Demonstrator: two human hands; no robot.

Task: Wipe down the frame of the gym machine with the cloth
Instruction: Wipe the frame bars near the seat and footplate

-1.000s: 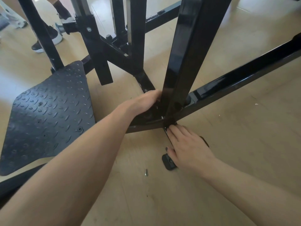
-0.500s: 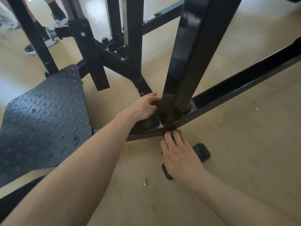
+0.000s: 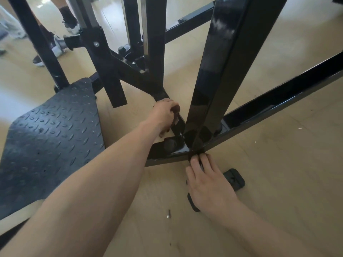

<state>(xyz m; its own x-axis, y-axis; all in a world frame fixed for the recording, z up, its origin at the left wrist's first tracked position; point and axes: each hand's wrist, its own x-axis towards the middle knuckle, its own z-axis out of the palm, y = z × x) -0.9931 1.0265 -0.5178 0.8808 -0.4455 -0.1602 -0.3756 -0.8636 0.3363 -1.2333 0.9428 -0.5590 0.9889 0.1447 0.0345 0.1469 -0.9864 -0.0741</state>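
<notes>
The gym machine's glossy black frame (image 3: 219,71) fills the view; an upright post meets the low floor bars at a joint (image 3: 178,147). My left hand (image 3: 165,114) sits just left of the post, above the low bar, with its fingers curled round a small dark wad that looks like the cloth (image 3: 176,109), mostly hidden. My right hand (image 3: 207,182) lies flat on the floor in front of the joint. Its straight fingertips touch the front face of the base bar.
A black rubber piece (image 3: 233,178) lies partly under my right palm. A small silver bolt (image 3: 168,213) is on the wooden floor. A black tread plate (image 3: 50,141) lies at the left. Another person's feet (image 3: 55,47) stand at the back left.
My left hand has drawn back from behind the post to its left side, and its fingers have curled tighter. My right hand has stayed at the joint.
</notes>
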